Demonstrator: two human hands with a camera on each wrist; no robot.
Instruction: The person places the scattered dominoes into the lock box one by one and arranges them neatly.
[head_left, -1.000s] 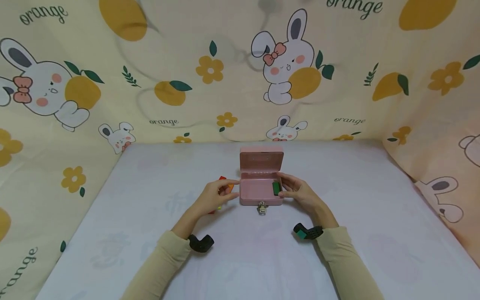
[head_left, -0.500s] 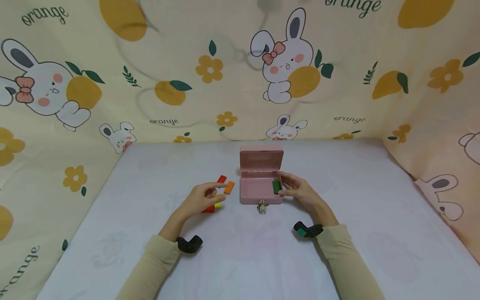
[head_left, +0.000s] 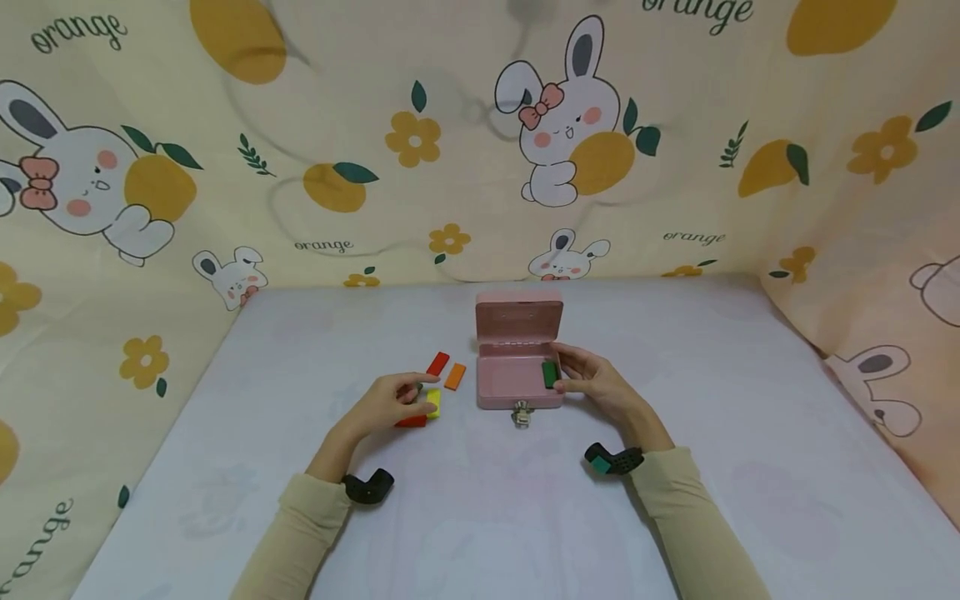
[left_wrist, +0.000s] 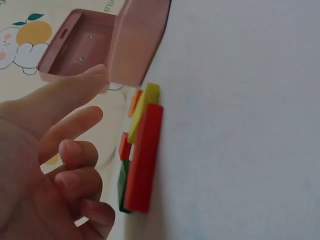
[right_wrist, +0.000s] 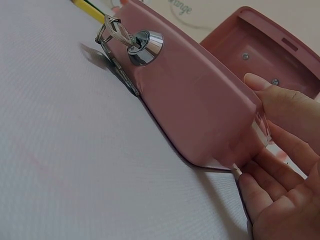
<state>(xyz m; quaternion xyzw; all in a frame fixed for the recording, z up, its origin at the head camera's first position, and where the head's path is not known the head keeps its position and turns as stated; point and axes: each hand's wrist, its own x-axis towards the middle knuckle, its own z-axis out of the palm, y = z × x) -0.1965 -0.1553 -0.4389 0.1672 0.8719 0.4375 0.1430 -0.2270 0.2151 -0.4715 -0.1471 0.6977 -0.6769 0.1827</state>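
Observation:
A pink metal cash box [head_left: 487, 400] stands with its lid [head_left: 519, 322] raised. Inside it, by the right wall, lies a green block [head_left: 551, 374]. My right hand [head_left: 600, 385] grips the box's right side, thumb at the rim and fingers against the outer wall. My left hand [head_left: 384, 402] is over the loose blocks, fingers apart and holding nothing. Around it lie a yellow block [head_left: 434, 403], a red block [head_left: 411, 422], a second red block [head_left: 438, 363] and an orange block [head_left: 454, 377]. Another green block [left_wrist: 123, 186] shows behind the long red one in the left wrist view.
A lock with keys [head_left: 522, 413] hangs at the box's front. The white-covered table [head_left: 480, 517] meets a cloth backdrop [head_left: 405, 200] printed with rabbits and oranges. Each wrist bears a black camera band [head_left: 369, 487].
My left hand has drawn away leftward from the box's left side to over the blocks, uncovering the red, orange and yellow ones. My right hand stays at the box.

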